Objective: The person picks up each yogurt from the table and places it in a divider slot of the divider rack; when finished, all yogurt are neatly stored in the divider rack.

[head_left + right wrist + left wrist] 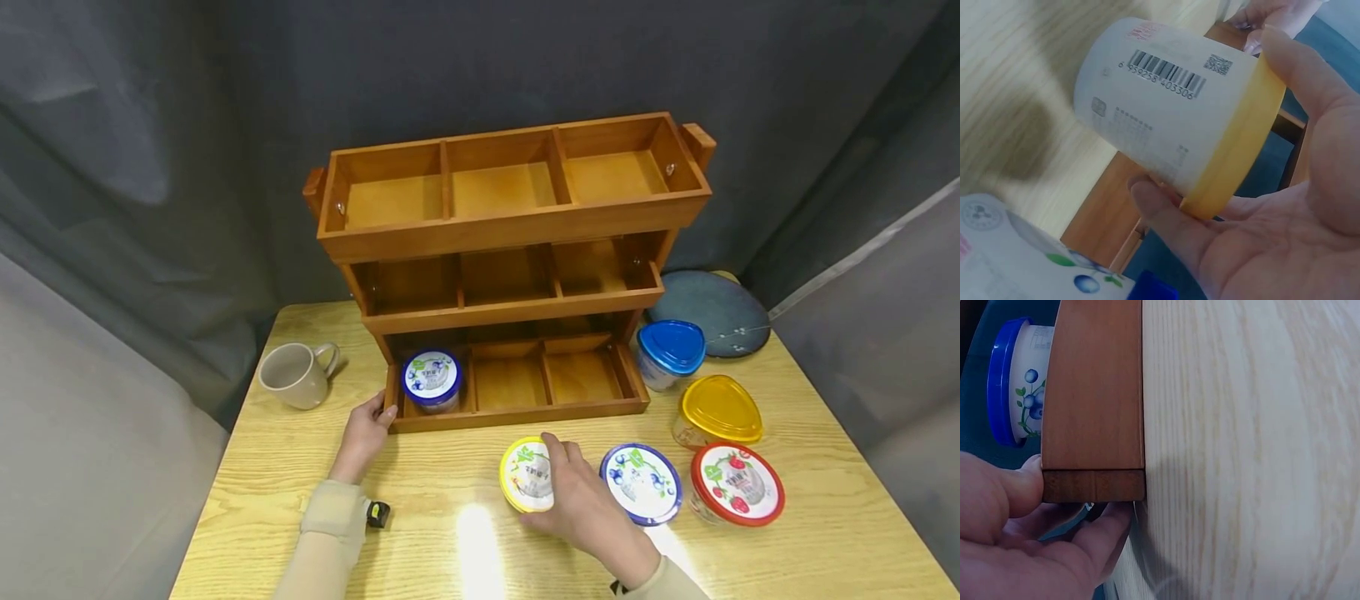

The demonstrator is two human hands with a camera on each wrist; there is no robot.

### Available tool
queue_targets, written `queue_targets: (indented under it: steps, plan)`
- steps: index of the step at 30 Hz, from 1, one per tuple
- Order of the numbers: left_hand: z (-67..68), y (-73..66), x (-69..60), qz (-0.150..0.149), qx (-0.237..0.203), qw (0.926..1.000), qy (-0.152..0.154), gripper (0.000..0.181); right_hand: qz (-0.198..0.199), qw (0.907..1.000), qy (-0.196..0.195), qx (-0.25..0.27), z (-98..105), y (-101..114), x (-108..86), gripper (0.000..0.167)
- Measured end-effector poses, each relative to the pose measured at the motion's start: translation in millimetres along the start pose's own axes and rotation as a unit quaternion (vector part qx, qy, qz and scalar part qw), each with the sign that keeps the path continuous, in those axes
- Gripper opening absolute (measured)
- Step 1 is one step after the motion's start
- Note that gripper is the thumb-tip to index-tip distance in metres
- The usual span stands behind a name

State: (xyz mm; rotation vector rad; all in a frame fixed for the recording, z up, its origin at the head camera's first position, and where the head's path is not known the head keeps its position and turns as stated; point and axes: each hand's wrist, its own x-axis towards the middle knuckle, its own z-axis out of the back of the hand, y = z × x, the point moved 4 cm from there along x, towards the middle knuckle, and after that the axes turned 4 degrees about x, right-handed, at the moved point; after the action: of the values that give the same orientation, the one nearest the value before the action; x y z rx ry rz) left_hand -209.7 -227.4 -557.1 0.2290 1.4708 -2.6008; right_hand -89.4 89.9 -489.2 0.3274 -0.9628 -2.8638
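My left hand (365, 432) grips the front left corner of the lowest tray of a wooden three-tier organizer (517, 419), thumb on one side and fingers on the other. In that tray's left compartment stands a blue-lidded yogurt cup (432, 377) with blueberries printed on it. My right hand (588, 507) holds a yellow-lidded yogurt cup (527, 477) by its lid, in front of the organizer. From the right wrist view, thumb and fingers span the yellow lid (1238, 134), and a barcode shows on the white side. Beside that hand is another blue-lidded cup (641, 485).
Right of it stand a red-lidded cup (738, 485), a yellow-lidded tub (722, 408) and a blue-lidded tub (672, 347). A dark plate (716, 308) lies behind them. On the left is a beige mug (294, 377). Dark curtains (480, 67) surround the table.
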Motion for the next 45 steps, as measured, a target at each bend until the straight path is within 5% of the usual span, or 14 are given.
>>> queue_targets:
  steps: [24, 30, 45]
  plan:
    - [-0.6, 1.6, 1.0, 0.003, -0.010, 0.9999, 0.001, 0.051, 0.008, 0.9996, 0.022, 0.017, 3, 5, -6.9, 0.114]
    - [0.2, 0.2, -0.5, 0.009, -0.008, 0.9999, 0.002, 0.052, 0.015, 0.9992, 0.024, 0.027, 19, 16, -8.1, 0.113]
    - [0.1, -1.1, -0.8, 0.007, -0.007, 0.9999, 0.003, 0.051, 0.055, 0.9976, -0.041, 0.009, 80, 33, 1.3, 0.112]
